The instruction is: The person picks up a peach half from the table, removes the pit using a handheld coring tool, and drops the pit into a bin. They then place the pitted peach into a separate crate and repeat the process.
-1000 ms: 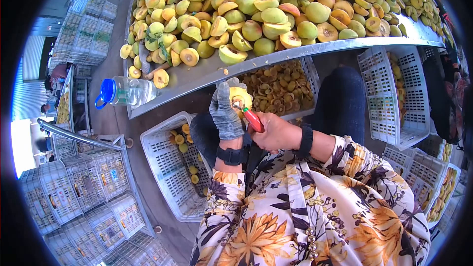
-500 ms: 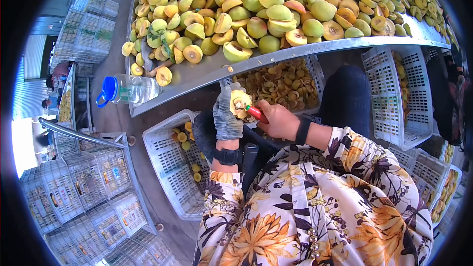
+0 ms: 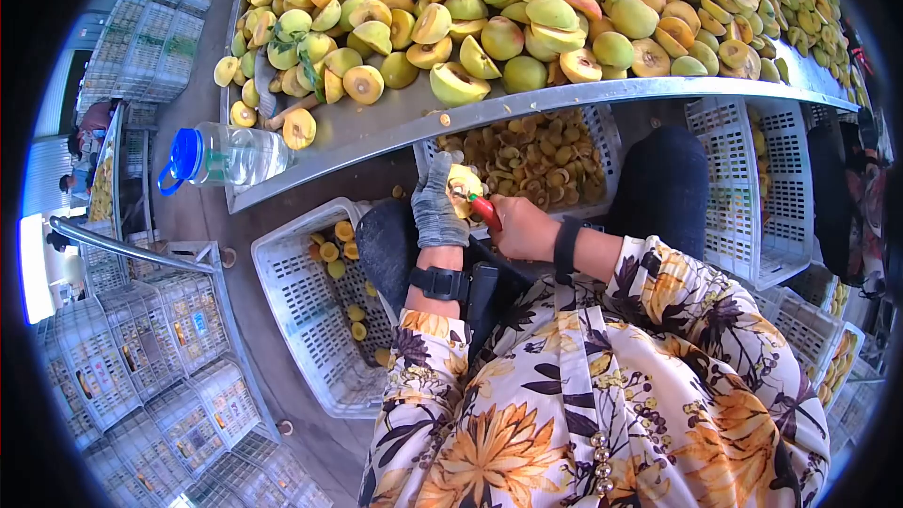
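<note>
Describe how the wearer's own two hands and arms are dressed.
The left hand wears a grey knit glove, with a black buckled strap at the wrist. The right hand is ungloved, with a plain-looking black band at its wrist. Both sleeves are pale with orange and dark purple floral print.

Head cam (sole view, v. wide) looks fwd & down, near L hand (image 3: 439, 207) & R hand (image 3: 525, 229).
</note>
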Demonstrator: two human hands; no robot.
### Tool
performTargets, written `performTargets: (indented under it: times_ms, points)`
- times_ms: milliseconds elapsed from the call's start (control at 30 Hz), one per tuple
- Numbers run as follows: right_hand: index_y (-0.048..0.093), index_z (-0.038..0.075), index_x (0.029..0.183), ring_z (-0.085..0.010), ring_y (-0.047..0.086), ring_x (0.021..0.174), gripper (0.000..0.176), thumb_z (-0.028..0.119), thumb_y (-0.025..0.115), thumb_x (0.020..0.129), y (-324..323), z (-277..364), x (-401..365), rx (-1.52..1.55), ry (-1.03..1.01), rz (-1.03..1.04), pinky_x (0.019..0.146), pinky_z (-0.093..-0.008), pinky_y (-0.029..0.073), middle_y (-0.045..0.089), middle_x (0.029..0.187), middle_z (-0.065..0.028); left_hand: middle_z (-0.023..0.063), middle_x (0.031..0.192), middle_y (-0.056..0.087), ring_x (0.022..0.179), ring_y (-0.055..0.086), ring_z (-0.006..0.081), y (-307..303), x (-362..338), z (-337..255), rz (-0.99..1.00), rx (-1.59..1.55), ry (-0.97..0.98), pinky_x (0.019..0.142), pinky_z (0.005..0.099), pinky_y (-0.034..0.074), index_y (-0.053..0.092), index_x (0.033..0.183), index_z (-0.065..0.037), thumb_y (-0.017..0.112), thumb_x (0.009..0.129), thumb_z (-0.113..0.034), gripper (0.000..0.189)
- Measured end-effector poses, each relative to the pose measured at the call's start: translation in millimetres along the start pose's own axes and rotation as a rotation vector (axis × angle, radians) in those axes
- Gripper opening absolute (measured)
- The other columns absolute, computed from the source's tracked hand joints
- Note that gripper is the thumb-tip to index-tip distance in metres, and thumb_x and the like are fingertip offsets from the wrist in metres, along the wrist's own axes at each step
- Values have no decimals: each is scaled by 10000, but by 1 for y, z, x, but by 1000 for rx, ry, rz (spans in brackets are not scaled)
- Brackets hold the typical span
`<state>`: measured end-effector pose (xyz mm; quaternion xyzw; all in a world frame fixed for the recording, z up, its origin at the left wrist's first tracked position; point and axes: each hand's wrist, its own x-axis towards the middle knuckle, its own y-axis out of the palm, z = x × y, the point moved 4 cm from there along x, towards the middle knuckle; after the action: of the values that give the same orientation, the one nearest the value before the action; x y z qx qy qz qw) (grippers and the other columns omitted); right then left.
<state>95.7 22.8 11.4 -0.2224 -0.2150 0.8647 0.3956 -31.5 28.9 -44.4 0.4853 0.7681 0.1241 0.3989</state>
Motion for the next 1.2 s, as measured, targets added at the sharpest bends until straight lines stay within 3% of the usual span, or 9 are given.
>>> performTargets:
  times_ms: [200,267,400,467,600,800,867,1033,1200]
  points:
    - [489,-14,910,-341,591,592,232,69,567,708,4,12,-5,351,494,371,534,-388,472,574,664,-212,117,749,588,601,589,258,0,-5,-12,-85,49,80,473,376,517,549,973,-29,624,781,-259,310]
    - [459,-3,818,-235,546,415,113,20,519,724,12,2,-2,-39,-231,-130,373,-324,413,532,561,-128,134,747,598,570,591,273,8,-13,-13,60,-103,-137,469,367,511,555,963,-23,618,782,-265,310]
    - [450,0,798,-165,515,395,102,32,520,732,8,11,0,49,-175,-75,348,-298,390,510,556,-93,148,746,605,561,597,284,8,-11,-14,99,-104,-206,471,352,507,561,951,-18,610,788,-278,310]
    - [458,-9,781,-205,547,477,125,51,540,709,1,29,-7,543,511,383,430,-340,426,508,559,-108,138,734,608,573,600,272,4,-11,-17,38,23,-23,486,345,511,563,951,-16,619,783,-272,311]
    - [453,-14,792,-195,535,467,133,57,535,715,14,19,-10,745,601,435,429,-335,425,510,566,-114,104,720,610,583,592,216,4,-7,-18,-157,311,215,484,319,514,596,912,-18,669,745,-191,251]
    - [456,-3,799,-132,463,365,91,46,507,742,0,20,-2,-22,-257,-91,324,-286,378,510,555,-91,127,726,591,613,602,258,7,-10,-18,132,-125,-204,496,354,527,569,907,-14,648,755,-238,282]
    - [463,-2,802,-149,497,399,106,59,518,735,-8,31,-5,333,399,352,337,-306,390,519,572,-95,141,724,605,627,607,251,5,-8,-17,56,-25,-58,523,338,528,572,928,4,641,760,-278,336]
    - [460,-6,798,-165,514,396,92,48,511,744,4,26,-10,688,551,468,338,-288,391,520,568,-99,79,752,613,660,610,225,9,-16,-32,-117,453,439,550,315,522,578,915,-2,646,755,-265,315]
    - [464,13,803,-124,468,377,74,22,504,742,-3,22,-10,195,156,199,330,-242,375,492,549,-59,110,778,608,643,608,242,16,-19,-22,118,-88,-196,495,353,525,565,923,-12,654,743,-235,300]
